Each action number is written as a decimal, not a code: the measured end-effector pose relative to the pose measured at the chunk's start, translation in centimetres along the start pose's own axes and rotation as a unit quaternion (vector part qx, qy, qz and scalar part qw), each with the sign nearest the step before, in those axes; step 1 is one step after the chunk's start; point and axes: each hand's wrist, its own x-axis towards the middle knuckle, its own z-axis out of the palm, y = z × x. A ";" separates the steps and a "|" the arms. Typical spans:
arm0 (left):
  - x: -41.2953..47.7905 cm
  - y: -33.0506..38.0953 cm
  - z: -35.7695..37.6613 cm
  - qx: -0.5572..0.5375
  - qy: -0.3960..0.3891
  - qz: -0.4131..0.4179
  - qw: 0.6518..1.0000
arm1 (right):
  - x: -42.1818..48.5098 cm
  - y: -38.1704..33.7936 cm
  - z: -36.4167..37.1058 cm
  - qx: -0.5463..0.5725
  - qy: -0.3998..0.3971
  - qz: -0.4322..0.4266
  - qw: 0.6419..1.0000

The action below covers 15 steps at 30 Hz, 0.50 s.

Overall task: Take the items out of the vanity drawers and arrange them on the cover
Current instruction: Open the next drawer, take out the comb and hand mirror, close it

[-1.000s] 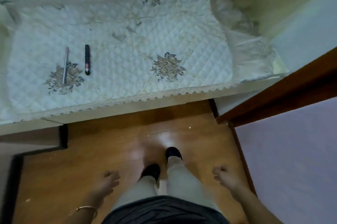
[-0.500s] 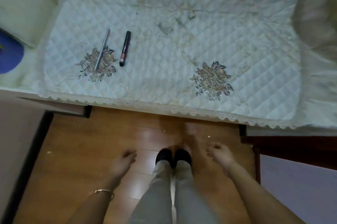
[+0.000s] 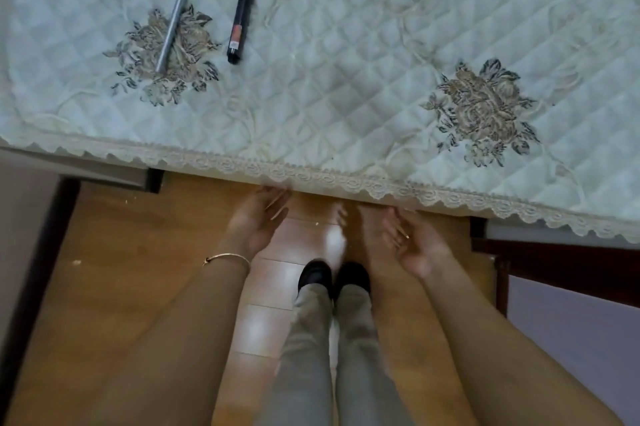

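- Quilted pale-blue cover [image 3: 346, 61] with lace trim tops the vanity; a slim silver pencil [image 3: 175, 13] and a black cosmetic tube [image 3: 241, 11] lie there, near each other.
- Left hand [image 3: 256, 221] and right hand [image 3: 405, 238] reach under the trim, empty, fingers loosely spread.

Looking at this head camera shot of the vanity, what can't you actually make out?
Head view only:
- Drawers: hidden under the cover's lace edge.
- Left hand and right hand fingertips: tucked under that edge, so any grip is unseen.
- Black tube's label: too small.
- Silver pencil: far tip blurred.
- Cover's back and sides: cut off by the frame.
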 end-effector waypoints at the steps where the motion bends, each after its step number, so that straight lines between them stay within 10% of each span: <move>1: -0.3 -0.2 -0.2 0.006 -0.004 0.001 1.000 | -0.1 0.1 -0.1 0.002 0.004 0.000 1.000; 10: -6.6 -1.9 -3.0 0.180 0.030 0.070 0.981 | -5.2 3.9 -0.7 -0.107 0.054 -0.011 0.993; 15: -13.4 0.1 -4.0 0.351 0.110 0.382 0.848 | -11.6 4.7 0.4 -0.434 0.059 -0.313 0.843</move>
